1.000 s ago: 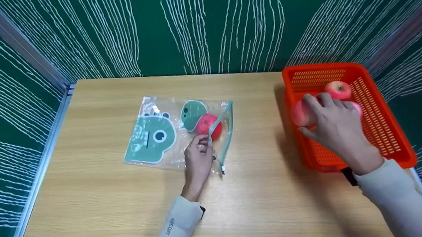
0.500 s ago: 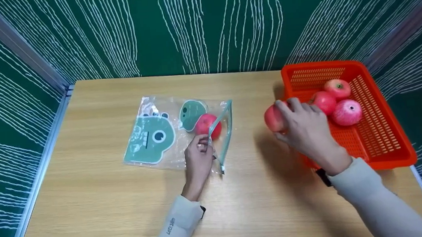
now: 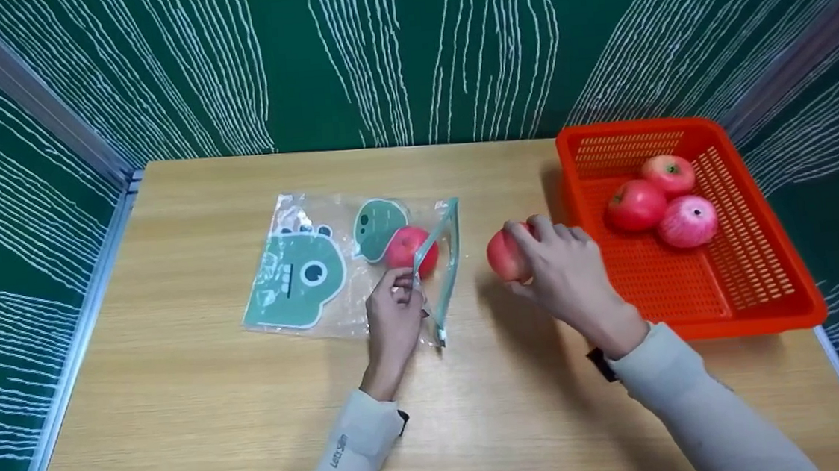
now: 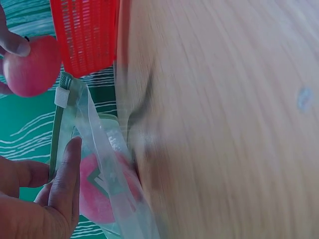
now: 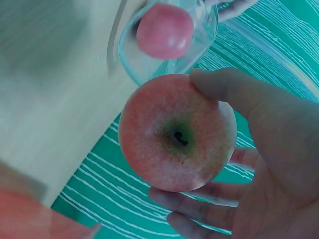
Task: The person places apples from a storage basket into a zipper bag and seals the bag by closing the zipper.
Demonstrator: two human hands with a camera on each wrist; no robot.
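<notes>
Progress, as judged from how things lie: one apple already inside the bag; a second in hand between basket and bag, not yet in; three left in the basket.

Item 1. Zip bag [image 3: 346, 260], clear plastic with green cartoon prints, lying flat on the bench [image 3: 215, 401] left of centre. Mouth faces right and stands open, the green zip strip [image 3: 446, 263] lifted into an arch. Contents: one red apple in the bag [image 3: 407, 250], just behind the mouth; the right wrist view shows it through the opening [image 5: 164, 30].

Item 2. Left hand [image 3: 394, 320], at the near corner of the bag's mouth. Fingers [image 4: 67, 179] pinched on the upper lip of the plastic, holding it raised off the bench.

Item 3. Held apple [image 3: 505, 255], pinkish red, clear of the bench, between the bag's mouth and the basket's left wall, near the mouth but apart from it. Stem hollow faces the wrist camera [image 5: 177, 137].

Item 4. Right hand [image 3: 565, 276], fingers and thumb curled round the held apple from its right side, clamped on it.

Item 5. Orange basket [image 3: 768, 290], slotted plastic, at the right edge of the bench. Contents: three apples clustered in the far half, touching or nearly so: a dark red one [image 3: 636, 205], one at the back [image 3: 669, 173], a paler streaked one [image 3: 686, 220]. Near half holds nothing.
</notes>
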